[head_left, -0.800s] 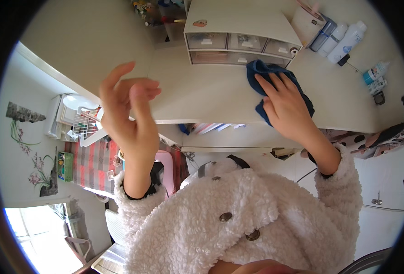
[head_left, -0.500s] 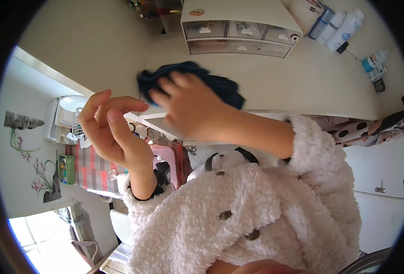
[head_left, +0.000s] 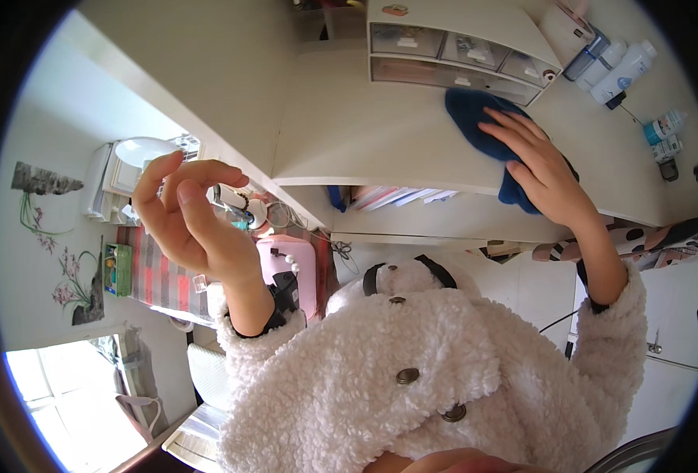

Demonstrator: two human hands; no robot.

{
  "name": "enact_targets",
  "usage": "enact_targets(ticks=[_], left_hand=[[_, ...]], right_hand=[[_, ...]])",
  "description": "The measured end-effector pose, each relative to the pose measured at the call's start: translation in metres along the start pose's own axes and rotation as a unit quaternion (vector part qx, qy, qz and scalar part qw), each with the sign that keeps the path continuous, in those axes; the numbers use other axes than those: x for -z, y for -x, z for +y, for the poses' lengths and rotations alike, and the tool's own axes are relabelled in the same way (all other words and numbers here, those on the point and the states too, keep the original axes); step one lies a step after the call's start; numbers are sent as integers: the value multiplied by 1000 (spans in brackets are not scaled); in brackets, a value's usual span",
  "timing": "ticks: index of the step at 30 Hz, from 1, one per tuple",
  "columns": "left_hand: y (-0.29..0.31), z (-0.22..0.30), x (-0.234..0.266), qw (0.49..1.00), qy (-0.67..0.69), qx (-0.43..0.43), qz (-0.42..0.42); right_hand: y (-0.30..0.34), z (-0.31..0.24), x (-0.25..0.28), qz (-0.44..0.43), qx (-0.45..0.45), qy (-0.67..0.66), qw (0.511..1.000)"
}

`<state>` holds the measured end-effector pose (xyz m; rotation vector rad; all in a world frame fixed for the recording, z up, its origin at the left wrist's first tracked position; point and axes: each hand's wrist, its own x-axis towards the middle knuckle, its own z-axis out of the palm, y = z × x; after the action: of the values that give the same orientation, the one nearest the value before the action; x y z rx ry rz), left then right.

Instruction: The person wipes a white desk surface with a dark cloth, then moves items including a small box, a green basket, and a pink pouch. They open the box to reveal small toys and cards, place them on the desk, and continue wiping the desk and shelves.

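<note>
A dark blue cloth (head_left: pixel 475 126) lies on the white shelf surface (head_left: pixel 365 138), partly hanging at its front edge. My right hand (head_left: pixel 542 165) rests on top of it with fingers stretched out, pressing it down just before the small drawer unit (head_left: pixel 463 51). Held up at the left, my left hand (head_left: pixel 199 221) is empty, its fingers apart and loosely bent. It touches nothing.
Bottles (head_left: pixel 625 71) and smaller containers (head_left: pixel 664 130) stand at the right of the shelf. Books (head_left: pixel 400 197) fill part of a compartment below. Beyond my left hand are a pink case (head_left: pixel 290 272) and a checked cloth (head_left: pixel 160 272).
My right hand has slid the blue cloth right across the shelf, from the left part to in front of the drawers. The compartment with books has come into sight. My left hand stays raised.
</note>
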<state>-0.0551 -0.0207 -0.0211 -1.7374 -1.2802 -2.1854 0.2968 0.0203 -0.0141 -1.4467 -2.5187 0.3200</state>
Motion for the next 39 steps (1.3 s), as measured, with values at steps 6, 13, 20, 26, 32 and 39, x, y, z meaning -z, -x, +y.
enact_targets(ticks=[6,13,20,26,32,39], left_hand=[[10,-13,0,997,74,10,-2],[10,-24,-2,986,163,29,-38],[13,-25,3,983,167,62,-34],[19,-21,10,990,132,37,-29],[20,-17,-6,984,169,-11,-52],[23,-7,-44,975,206,-48,-69]], right_hand=[[-68,-65,-53,36,186,31,981],[-160,-123,-95,116,138,48,982],[-212,-126,-95,85,-57,17,995],[-177,-144,-100,104,-33,38,993],[-117,-153,-105,171,108,26,979],[-39,-45,-58,146,137,-22,979]])
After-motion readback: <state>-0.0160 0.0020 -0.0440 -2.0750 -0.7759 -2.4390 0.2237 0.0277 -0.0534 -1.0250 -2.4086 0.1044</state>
